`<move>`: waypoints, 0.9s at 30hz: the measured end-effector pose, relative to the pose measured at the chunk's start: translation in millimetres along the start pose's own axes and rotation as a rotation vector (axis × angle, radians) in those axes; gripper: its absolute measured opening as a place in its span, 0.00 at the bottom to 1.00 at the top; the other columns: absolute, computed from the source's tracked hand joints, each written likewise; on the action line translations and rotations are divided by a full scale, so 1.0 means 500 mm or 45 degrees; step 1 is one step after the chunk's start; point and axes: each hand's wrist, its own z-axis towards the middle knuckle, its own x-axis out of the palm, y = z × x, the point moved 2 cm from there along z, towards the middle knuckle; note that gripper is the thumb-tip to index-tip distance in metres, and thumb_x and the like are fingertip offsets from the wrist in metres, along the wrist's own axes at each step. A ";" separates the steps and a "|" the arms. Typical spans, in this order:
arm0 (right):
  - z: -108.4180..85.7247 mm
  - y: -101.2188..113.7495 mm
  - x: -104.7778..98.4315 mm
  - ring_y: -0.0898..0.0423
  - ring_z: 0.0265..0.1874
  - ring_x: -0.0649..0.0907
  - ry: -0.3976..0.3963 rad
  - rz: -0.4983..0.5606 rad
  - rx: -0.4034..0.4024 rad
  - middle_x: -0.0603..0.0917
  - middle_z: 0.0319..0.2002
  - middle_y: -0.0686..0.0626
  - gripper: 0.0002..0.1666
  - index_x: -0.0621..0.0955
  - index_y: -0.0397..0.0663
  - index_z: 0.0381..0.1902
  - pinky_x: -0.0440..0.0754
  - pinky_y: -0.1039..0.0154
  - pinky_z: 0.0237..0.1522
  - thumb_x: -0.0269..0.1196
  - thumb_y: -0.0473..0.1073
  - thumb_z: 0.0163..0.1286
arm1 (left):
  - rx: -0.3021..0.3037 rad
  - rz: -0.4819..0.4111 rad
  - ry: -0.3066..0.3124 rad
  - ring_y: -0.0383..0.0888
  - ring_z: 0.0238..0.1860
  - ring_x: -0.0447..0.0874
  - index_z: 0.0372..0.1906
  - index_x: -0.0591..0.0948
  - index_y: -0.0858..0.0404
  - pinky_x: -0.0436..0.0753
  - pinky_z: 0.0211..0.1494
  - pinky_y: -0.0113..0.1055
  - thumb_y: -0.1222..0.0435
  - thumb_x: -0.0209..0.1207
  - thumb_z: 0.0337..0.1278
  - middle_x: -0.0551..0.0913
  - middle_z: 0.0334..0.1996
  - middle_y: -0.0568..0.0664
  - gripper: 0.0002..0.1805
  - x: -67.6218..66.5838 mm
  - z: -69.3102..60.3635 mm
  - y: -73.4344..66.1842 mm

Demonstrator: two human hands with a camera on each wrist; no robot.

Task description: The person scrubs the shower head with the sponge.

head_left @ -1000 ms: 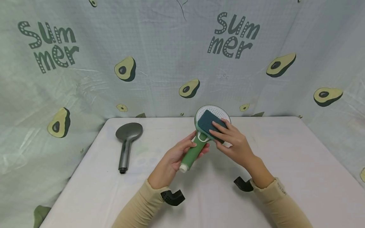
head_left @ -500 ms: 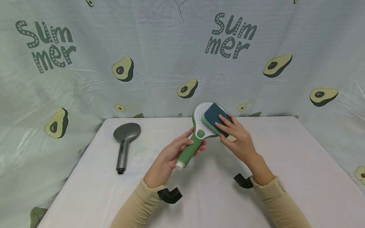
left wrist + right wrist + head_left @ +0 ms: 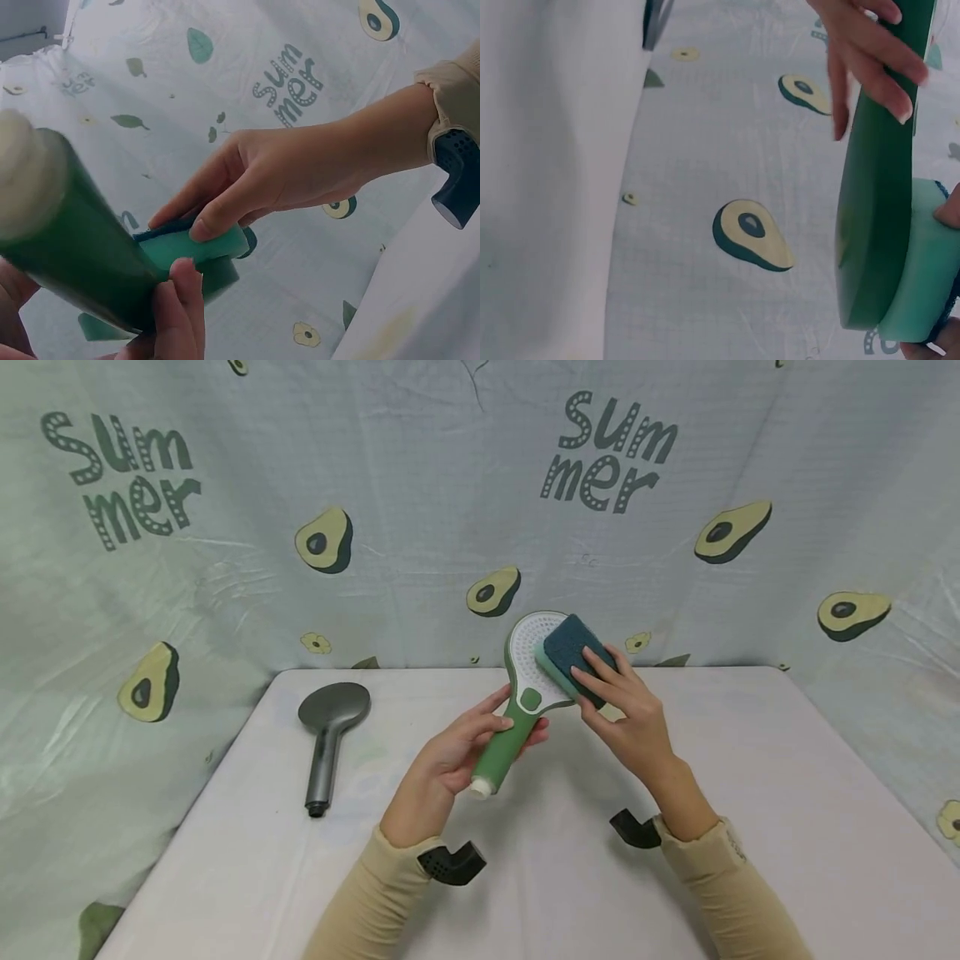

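Note:
My left hand [image 3: 457, 750] grips the green handle of a shower head [image 3: 501, 750], tilted up above the table with its white, perforated face toward me. My right hand [image 3: 628, 714] pinches a sponge [image 3: 576, 652], dark blue on its rough outer side and light green beneath. The sponge lies against the right part of the face and covers some of it. In the right wrist view the light-green layer of the sponge [image 3: 919, 262] touches the edge of the green shower head [image 3: 877, 202]. The left wrist view shows my thumb on the sponge's [image 3: 196, 244] near side.
A dark grey shower head [image 3: 330, 739] lies on the white-covered table [image 3: 420, 893] at the left, its handle toward me. Behind the table hangs a pale curtain [image 3: 405, 460] printed with avocados and lettering. Black curved pieces [image 3: 452, 863] sit at both wrists.
The sponge has slid from the lower middle of the face toward its right side, uncovering the green button. Both hands have risen slightly with the shower head. The grey shower head stays put.

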 end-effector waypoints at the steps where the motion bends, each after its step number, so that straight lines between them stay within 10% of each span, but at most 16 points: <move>1: 0.002 0.001 0.003 0.35 0.71 0.70 0.008 0.004 0.004 0.80 0.62 0.34 0.27 0.86 0.32 0.53 0.70 0.37 0.66 0.70 0.19 0.53 | -0.001 0.019 -0.004 0.46 0.50 0.86 0.82 0.51 0.61 0.82 0.55 0.34 0.76 0.42 0.70 0.83 0.52 0.57 0.38 -0.001 -0.001 -0.001; 13: -0.003 0.026 0.040 0.33 0.70 0.70 0.195 0.057 -0.048 0.80 0.63 0.36 0.26 0.86 0.36 0.55 0.76 0.36 0.57 0.72 0.23 0.56 | 0.114 0.323 -0.162 0.45 0.55 0.84 0.80 0.55 0.65 0.77 0.61 0.48 0.80 0.49 0.64 0.71 0.69 0.69 0.40 -0.041 0.005 0.005; 23: -0.012 0.043 0.055 0.30 0.68 0.71 0.325 0.059 -0.215 0.82 0.61 0.36 0.30 0.87 0.39 0.54 0.75 0.35 0.60 0.76 0.23 0.50 | 0.213 0.236 -0.372 0.47 0.50 0.84 0.81 0.46 0.55 0.72 0.63 0.65 0.87 0.50 0.59 0.62 0.73 0.64 0.50 -0.058 0.016 0.012; 27: -0.012 0.047 0.061 0.30 0.68 0.71 0.325 0.034 -0.233 0.82 0.61 0.37 0.31 0.88 0.40 0.54 0.75 0.35 0.60 0.77 0.24 0.48 | 0.204 0.063 -0.400 0.50 0.49 0.84 0.75 0.55 0.57 0.82 0.54 0.58 0.73 0.46 0.69 0.71 0.60 0.59 0.32 -0.060 0.015 0.000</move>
